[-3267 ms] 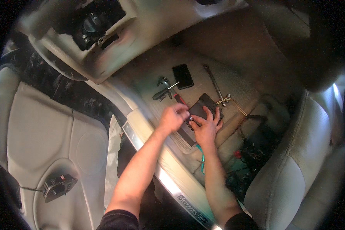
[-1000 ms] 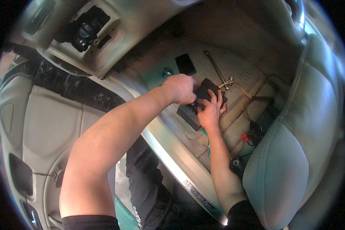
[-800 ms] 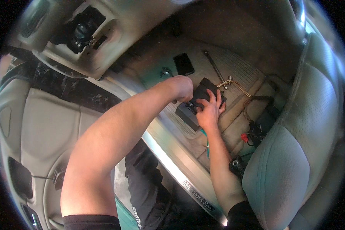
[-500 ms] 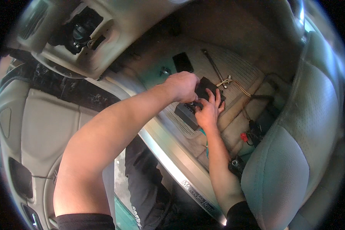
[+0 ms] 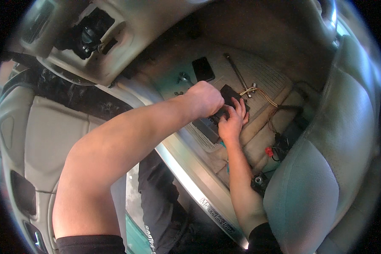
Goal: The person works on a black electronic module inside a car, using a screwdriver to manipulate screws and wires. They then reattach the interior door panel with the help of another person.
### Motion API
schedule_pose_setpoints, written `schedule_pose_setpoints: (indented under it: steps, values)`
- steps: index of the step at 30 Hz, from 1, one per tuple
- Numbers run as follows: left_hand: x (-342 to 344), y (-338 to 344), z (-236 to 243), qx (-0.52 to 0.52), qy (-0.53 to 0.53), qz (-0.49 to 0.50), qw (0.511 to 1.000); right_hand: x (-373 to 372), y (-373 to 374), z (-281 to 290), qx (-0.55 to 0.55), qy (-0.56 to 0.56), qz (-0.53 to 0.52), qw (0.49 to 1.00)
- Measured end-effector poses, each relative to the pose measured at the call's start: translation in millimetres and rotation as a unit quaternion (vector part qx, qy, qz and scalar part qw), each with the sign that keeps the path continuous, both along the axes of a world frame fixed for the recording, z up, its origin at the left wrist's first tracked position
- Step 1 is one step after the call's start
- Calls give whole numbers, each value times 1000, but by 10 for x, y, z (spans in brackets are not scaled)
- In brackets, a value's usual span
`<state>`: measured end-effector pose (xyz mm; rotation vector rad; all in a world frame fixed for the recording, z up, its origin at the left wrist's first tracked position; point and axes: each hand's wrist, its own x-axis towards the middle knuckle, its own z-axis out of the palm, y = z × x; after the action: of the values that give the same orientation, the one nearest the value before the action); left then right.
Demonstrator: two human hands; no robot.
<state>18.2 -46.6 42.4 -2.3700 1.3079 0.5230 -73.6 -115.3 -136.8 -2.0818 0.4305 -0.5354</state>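
A black box-shaped unit (image 5: 206,128) rests on the car's ribbed floor mat, with pale wires running off its far end. My right hand (image 5: 232,123) lies over the box and grips it, fingers spread along the far side and thumb bent inward. Closed in a fist, my left hand (image 5: 206,99) is pressed to the box's left side beside the right thumb. Whatever its fingers pinch is hidden behind the knuckles. A ratchet (image 5: 184,78) lies just past my left hand, its handle partly covered.
A black phone (image 5: 203,69) and a long metal bar (image 5: 237,74) lie farther up the mat. Bundled wires (image 5: 270,99) lead right to a red connector (image 5: 269,151) beside the seat (image 5: 309,182). The door sill (image 5: 190,184) crosses in front; an opened dashboard panel (image 5: 88,36) is upper left.
My left fist has turned and shifted slightly right and down, now covering more of the box's middle. The right hand stays nearly in place, its thumb less visible.
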Motion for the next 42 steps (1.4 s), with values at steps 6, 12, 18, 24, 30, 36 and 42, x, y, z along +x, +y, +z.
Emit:
schedule_pose_setpoints:
  steps: [6, 12, 18, 24, 30, 36, 42]
  values:
    - [201, 273, -114, -51, 94, 300, 948, 15, 71, 29, 3, -16, 2, 1000]
    - [-34, 33, 140, 80, 25, 147, 986, 11, 48, 0, 3, -24, -10, 1000]
    - [-36, 86, 55, 23, -9, 81, 996, 8, 19, 20, 5, -16, -19, 1000]
    - [135, 45, -35, 67, 122, 283, 949, 16, 41, -13, 9, -39, -20, 999]
    - [-65, -156, 78, 128, 17, 7, 992, 26, 44, -53, 12, -60, -36, 998]
    - [77, -7, 79, -5, 24, 151, 988, 14, 35, -24, 9, -48, -29, 998]
    - [228, -83, 106, 117, 142, 274, 944, 7, 95, 37, 78, -74, -116, 987]
